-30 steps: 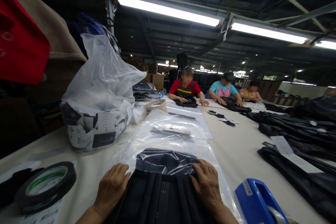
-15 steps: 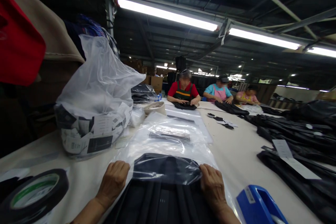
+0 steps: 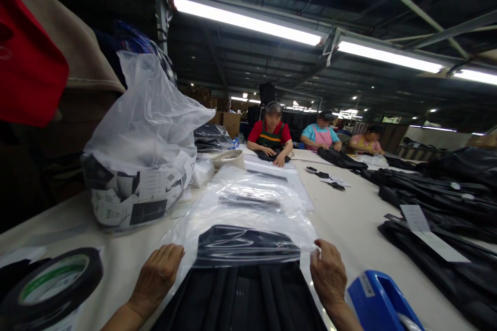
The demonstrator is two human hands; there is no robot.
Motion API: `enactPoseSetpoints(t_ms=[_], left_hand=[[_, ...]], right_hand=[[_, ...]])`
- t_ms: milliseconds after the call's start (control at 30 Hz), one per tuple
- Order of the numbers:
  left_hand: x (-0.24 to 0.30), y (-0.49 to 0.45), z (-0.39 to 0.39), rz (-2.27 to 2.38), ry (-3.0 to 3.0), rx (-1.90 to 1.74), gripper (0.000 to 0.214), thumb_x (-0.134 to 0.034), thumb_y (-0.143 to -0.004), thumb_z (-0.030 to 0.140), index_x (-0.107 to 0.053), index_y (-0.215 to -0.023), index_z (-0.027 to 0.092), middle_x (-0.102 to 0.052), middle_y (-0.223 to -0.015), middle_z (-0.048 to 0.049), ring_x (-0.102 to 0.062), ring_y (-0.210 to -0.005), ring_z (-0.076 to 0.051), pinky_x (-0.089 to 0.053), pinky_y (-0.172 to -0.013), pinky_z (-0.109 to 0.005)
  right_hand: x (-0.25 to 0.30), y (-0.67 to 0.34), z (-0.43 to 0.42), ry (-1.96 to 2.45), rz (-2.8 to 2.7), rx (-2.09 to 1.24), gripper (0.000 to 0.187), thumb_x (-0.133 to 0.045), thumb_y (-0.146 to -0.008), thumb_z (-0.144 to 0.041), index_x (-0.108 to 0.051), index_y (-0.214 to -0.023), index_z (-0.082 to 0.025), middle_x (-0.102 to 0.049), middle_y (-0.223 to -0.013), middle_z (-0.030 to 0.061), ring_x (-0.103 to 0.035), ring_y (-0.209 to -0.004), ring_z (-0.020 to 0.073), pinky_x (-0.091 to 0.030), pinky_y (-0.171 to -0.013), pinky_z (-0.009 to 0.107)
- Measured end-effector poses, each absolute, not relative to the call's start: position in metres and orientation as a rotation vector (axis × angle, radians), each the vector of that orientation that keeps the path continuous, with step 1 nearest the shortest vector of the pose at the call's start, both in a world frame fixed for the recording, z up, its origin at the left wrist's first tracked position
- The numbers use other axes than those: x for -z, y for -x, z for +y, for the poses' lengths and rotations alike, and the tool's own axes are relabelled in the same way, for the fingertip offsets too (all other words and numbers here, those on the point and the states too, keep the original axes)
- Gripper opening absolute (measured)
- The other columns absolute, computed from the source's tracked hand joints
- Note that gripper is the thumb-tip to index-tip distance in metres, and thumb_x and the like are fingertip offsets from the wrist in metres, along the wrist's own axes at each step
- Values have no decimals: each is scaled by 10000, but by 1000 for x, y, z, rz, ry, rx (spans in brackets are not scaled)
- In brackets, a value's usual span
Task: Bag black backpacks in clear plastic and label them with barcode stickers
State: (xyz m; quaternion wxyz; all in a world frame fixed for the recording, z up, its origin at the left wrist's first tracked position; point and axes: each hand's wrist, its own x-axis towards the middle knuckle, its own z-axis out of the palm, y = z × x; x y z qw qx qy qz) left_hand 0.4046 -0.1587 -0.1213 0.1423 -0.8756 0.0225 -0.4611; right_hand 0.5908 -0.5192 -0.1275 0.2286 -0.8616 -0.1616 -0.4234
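A folded black garment [image 3: 240,295] lies before me, its far end inside a clear plastic bag [image 3: 252,207] spread on the table. My left hand [image 3: 157,276] is curled on the bag's left edge beside the garment. My right hand [image 3: 328,271] pinches the bag's right edge, fingers closed on the plastic. The bag's mouth lies stretched between both hands.
A roll of black tape [image 3: 54,284] sits at the near left, a blue tape dispenser [image 3: 382,302] at the near right. A white bag of tags [image 3: 135,155] stands at left. Black garments [image 3: 438,201] are piled at right. Three people [image 3: 272,134] work at the far end.
Both hands have slid outward from the garment to the bag's side edges. The bag's mouth now lies wider and flatter over the garment's end.
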Motion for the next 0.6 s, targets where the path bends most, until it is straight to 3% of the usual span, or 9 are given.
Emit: enactPoseSetpoints(t_ms=[167, 300, 400, 500, 600], left_hand=[[129, -397, -143, -26, 2574, 1179, 304, -345, -822, -14, -546, -709, 183, -549, -637, -21, -531, -601, -177, -400, -598, -278], [133, -390, -138, -381, 2889, 1019, 248, -369, -832, 89, -576, -735, 183, -605, -706, -48, -578, -663, -193, -416, -602, -275], [123, -392, -148, -1019, 3265, 998, 132, -472, -820, 199, -601, -796, 197, -641, -766, -30, -589, -687, -191, -388, -579, -257], [107, -399, -165, -1970, 3475, 1101, 30, -592, -749, 193, -598, -721, 186, -595, -611, 18, -508, -502, -134, -340, -505, -233], [96, -407, -179, -2511, 3430, 1230, 56, -596, -756, 189, -578, -802, 164, -599, -603, 34, -376, -352, -77, -241, -388, -214]], right_hand=[[133, -592, -528, 2325, -414, 880, 193, -429, -729, -85, -576, -768, -203, -567, -749, 73, -514, -712, 222, -318, -612, 329], [140, -587, -538, 2174, -210, 612, 119, -479, -719, -151, -581, -712, -211, -554, -724, 56, -509, -645, 195, -335, -587, 320], [146, -589, -535, 1956, 18, 416, 155, -512, -745, -307, -598, -822, -203, -558, -702, 23, -524, -558, 166, -363, -519, 294], [151, -596, -527, 1674, 176, 260, 339, -526, -746, -482, -554, -913, -189, -546, -674, -15, -563, -525, 155, -417, -482, 273], [153, -607, -521, 1442, 214, 135, 349, -552, -780, -516, -532, -870, -179, -535, -660, -33, -565, -546, 127, -469, -521, 267]])
